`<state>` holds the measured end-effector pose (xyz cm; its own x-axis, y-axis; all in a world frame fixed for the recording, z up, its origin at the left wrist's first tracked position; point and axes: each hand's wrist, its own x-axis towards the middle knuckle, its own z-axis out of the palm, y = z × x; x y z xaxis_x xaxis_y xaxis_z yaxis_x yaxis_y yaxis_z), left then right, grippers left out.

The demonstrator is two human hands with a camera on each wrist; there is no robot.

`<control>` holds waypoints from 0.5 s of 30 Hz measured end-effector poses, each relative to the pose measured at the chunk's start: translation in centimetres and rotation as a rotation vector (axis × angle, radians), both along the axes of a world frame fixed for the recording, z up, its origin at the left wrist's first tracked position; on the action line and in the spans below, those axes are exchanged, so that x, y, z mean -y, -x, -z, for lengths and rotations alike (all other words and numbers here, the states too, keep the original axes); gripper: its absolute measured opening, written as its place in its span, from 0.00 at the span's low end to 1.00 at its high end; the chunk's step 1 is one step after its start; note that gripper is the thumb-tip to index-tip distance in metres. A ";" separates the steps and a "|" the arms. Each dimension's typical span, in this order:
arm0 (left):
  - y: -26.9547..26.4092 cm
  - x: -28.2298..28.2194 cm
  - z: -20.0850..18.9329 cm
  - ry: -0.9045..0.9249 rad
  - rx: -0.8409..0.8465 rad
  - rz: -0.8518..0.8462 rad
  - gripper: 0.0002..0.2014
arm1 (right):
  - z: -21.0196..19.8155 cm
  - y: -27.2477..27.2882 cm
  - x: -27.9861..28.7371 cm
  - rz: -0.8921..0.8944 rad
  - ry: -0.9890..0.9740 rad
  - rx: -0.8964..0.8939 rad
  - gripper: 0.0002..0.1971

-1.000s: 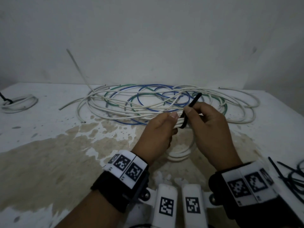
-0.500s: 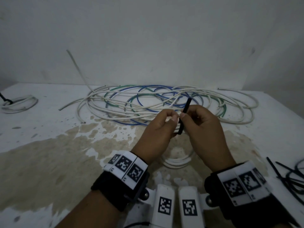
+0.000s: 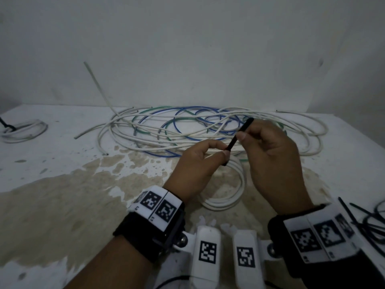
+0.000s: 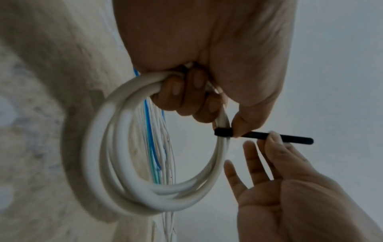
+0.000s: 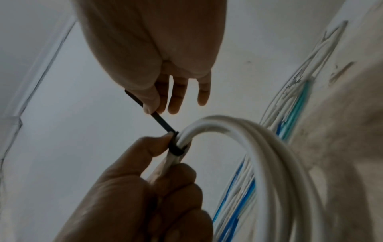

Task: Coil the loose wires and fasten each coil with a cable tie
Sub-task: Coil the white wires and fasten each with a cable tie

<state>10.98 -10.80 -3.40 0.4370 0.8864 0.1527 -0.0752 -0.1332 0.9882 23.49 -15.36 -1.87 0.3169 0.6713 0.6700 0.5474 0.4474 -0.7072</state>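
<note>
Dim light fell on a stained white table [image 3: 52, 163] set against a plain wall. At the grip, the left hand [image 3: 195, 165] had its fingers curled round the bunched turns of a white wire coil [image 4: 132, 193], its thumb pressing beside the black cable tie [image 4: 259, 135] where the strap wrapped the bundle. The right hand [image 3: 273, 157] pinched the tie's free tail between thumb and forefinger, the other fingers held loosely straight. The coil hung below the left hand, held above the table in front of the person. The tie's tail ran straight out from the wrapped band, its long axis slanting up and away toward the right in the head view, tip pointing at the far wall. As a judgement, this coil was wound and its tie threaded and nearly snug, with only the last pull left. One tied coil [image 3: 23, 130] lay at the far left. Beyond the hands a tangle of loose wires [image 3: 208, 130], white, blue and green, lay uncoiled, so most of the work remained. Spare ties [image 3: 370, 222] lay at the right edge.
</note>
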 end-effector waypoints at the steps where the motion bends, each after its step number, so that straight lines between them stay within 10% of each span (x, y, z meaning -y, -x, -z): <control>1: 0.0 0.0 0.0 -0.004 -0.011 0.006 0.04 | -0.1 -0.1 0.0 -0.003 0.006 -0.019 0.03; 8: -0.3 0.5 0.1 0.164 -0.020 0.090 0.06 | 0.3 -1.1 -0.3 -0.087 0.302 0.046 0.05; 15: -0.3 0.2 0.4 0.140 -0.055 0.060 0.09 | 0.7 -1.2 -0.3 -0.004 0.180 0.276 0.08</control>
<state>11.28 -10.96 -3.82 0.4939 0.8695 0.0041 -0.0240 0.0089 0.9997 24.67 -15.09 -2.54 0.1374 0.7874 0.6009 0.7279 0.3312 -0.6004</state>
